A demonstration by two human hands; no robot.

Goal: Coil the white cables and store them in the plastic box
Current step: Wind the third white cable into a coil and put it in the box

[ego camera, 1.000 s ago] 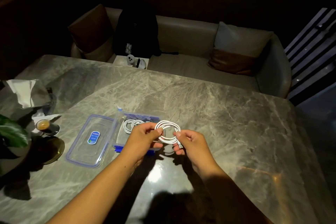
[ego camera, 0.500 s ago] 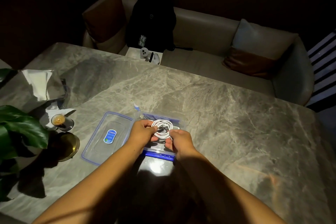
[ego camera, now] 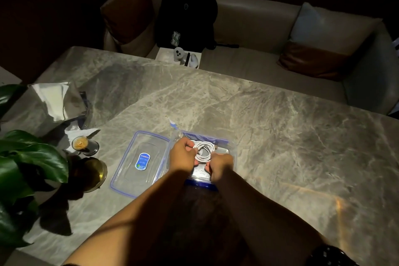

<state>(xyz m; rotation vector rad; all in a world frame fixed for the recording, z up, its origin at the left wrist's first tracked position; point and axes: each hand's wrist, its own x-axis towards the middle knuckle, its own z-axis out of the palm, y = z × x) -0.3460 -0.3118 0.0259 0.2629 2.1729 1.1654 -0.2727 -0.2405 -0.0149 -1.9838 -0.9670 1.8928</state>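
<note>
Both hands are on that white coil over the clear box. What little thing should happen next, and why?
Probably let go and lift both hands away. The coiled white cable already sits inside the plastic box, pinched by the left hand and right hand; the lid lies open beside it.

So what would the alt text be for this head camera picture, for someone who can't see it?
Two bare hands, left hand and right hand, press a coiled white cable into an open clear plastic box on a grey marble table. The box's blue-rimmed lid lies just left of it, beyond which are a small glass and a leafy plant.
</note>
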